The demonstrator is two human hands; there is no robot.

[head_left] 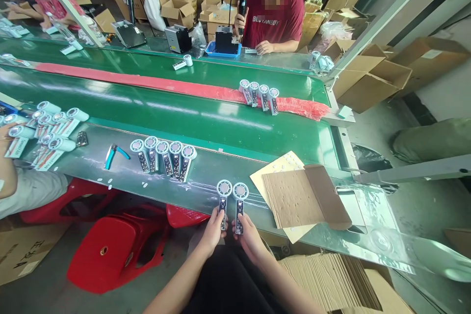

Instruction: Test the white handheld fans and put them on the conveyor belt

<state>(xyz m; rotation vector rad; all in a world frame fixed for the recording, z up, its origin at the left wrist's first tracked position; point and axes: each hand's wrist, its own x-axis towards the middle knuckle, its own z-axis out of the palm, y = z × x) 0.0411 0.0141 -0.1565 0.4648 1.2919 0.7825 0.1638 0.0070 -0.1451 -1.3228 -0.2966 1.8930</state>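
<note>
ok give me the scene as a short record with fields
left grip: round-headed unit, circuit board showing
right grip: matching unit, circuit board showing
row on bench: five similar units
hand tool: blue handles, left of that row
right side: opened cardboard over yellow sheet
red strip, right end: four similar units
across: person holding black tool

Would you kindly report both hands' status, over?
Left hand gripping one round-headed device. Right hand gripping second device. Cardboard at right, out of the way.

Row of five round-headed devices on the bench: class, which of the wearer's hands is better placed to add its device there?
Probably the left hand: its device is nearer the row, while the right hand holds another device farther off.
</note>
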